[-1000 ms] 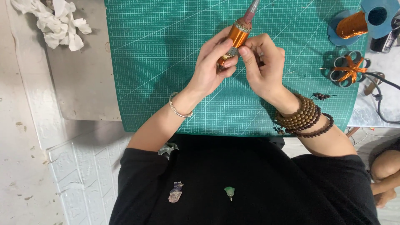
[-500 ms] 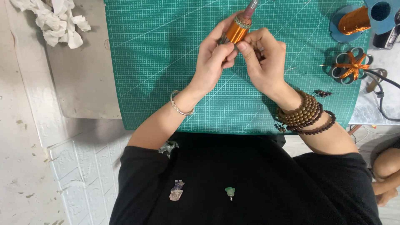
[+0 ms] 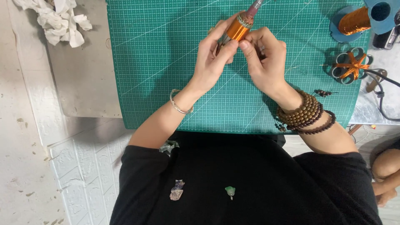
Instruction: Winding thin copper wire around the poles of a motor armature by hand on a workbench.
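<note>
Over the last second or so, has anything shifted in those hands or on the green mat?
Very little. The left hand and right hand still pinch the copper-wound piece, which has edged slightly up the mat, with the fingers regripping a bit. The green cutting mat, the copper wire spool, the orange-tied wire loops and the crumpled white tissue lie as they did.

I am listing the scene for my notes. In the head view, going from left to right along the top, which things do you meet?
Crumpled white paper → left hand → orange wire-wound piece → right hand → orange wire flower → spool of orange wire.
</note>
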